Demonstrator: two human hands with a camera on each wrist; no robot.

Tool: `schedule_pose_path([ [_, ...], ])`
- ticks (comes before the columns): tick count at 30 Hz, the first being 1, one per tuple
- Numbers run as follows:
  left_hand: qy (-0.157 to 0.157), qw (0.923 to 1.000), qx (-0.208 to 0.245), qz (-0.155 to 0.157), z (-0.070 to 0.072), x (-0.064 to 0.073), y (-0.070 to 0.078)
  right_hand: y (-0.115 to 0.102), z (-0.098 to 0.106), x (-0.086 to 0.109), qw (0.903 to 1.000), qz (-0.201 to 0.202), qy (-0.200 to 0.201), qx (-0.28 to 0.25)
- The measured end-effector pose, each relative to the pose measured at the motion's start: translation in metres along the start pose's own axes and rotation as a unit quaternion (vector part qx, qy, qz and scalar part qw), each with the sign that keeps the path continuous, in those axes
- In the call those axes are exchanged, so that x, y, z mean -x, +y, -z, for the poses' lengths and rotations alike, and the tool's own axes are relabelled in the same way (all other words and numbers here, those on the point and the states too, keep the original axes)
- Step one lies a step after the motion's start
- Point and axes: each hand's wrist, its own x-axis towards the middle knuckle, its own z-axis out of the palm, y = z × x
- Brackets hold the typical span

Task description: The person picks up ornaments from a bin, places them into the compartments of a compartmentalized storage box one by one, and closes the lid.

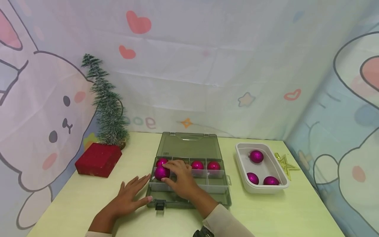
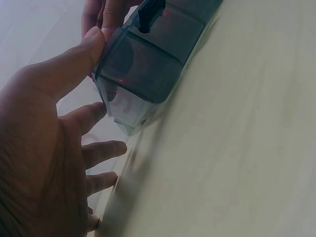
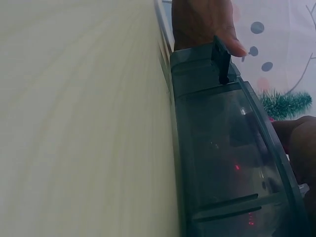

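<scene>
A glittery magenta Christmas bauble (image 1: 161, 172) is pinched between the thumb and fingers of my right hand (image 1: 182, 181), at the left compartments of a grey see-through divided case (image 1: 189, 147). The case lies with its lid folded back. In its back row sit smooth magenta baubles (image 1: 197, 165); my right hand partly covers that row. My left hand (image 1: 128, 199) lies by the case's left side, fingers spread, thumb at the front left corner. In the left wrist view its thumb (image 2: 91, 47) rests at the rim of the case.
Right of the case, a white plastic tub (image 1: 241, 161) holds 3 glittery magenta baubles (image 1: 256, 156). A gold star (image 1: 286, 165) lies beside it. At the back left stand a small frosted Christmas tree (image 1: 111, 112) and a red box (image 1: 98, 159). A printed cloth hangs behind the table.
</scene>
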Motion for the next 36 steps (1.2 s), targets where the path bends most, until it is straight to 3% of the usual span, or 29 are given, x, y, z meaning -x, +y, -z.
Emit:
schedule_pose_path([
  [14, 0.011, 0.9998, -0.013, -0.008, 0.0006, -0.0016, -0.0006, -0.0004, -0.0017, -0.0017, 0.9989, -0.003, -0.011, 0.046],
  [36, -0.001, 1.0000, -0.003, 0.001, 0.0007, 0.0006, 0.0013, -0.0009, -0.0026, -0.0003, 0.9981, -0.026, -0.029, 0.047],
])
